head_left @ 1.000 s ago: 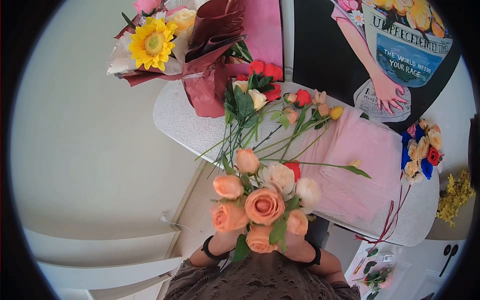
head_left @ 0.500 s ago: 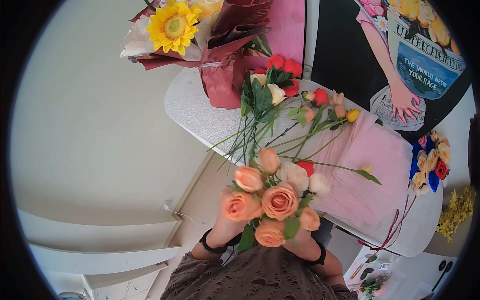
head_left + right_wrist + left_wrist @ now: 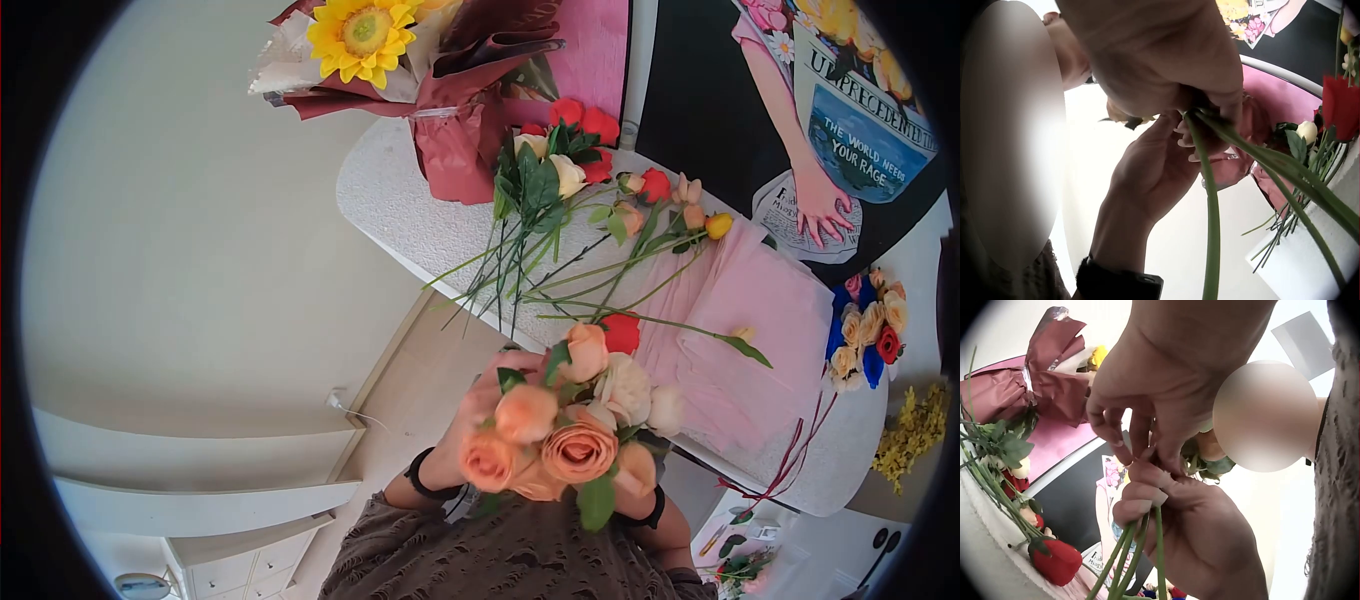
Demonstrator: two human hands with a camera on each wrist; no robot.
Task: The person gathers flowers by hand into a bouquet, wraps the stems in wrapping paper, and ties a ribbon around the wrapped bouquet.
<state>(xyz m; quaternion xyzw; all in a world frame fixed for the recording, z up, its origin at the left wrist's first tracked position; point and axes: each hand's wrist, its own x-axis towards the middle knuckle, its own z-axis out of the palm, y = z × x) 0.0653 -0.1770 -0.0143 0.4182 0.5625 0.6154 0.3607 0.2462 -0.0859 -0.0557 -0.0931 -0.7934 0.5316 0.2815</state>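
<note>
A bunch of peach and cream roses [image 3: 580,445] is held before my chest, its blooms facing up in the head view. My right hand [image 3: 1191,519] grips the green stems [image 3: 1125,559], which stick out below its curled fingers in the left wrist view. Just above, my left hand [image 3: 1160,394] bends its fingers and thumb in against the right fingertips, around the top of the stems. In the right wrist view, the left hand's curled fingers [image 3: 1200,147] lie behind the stems. The blooms hide much of both hands from the head view.
On the white table [image 3: 400,200] lie loose flowers with long stems [image 3: 520,260], pink tulle [image 3: 740,340] and a red rose [image 3: 620,332]. A wrapped sunflower bouquet [image 3: 455,150] stands at the back left. Another posy [image 3: 870,330] with dark red ribbons lies right. A painted board [image 3: 700,110] stands behind.
The rose bunch has tilted and turned, its blooms shifting right in view. My left hand has come up on its left side and shows more. The table has slid right as the head view moved.
</note>
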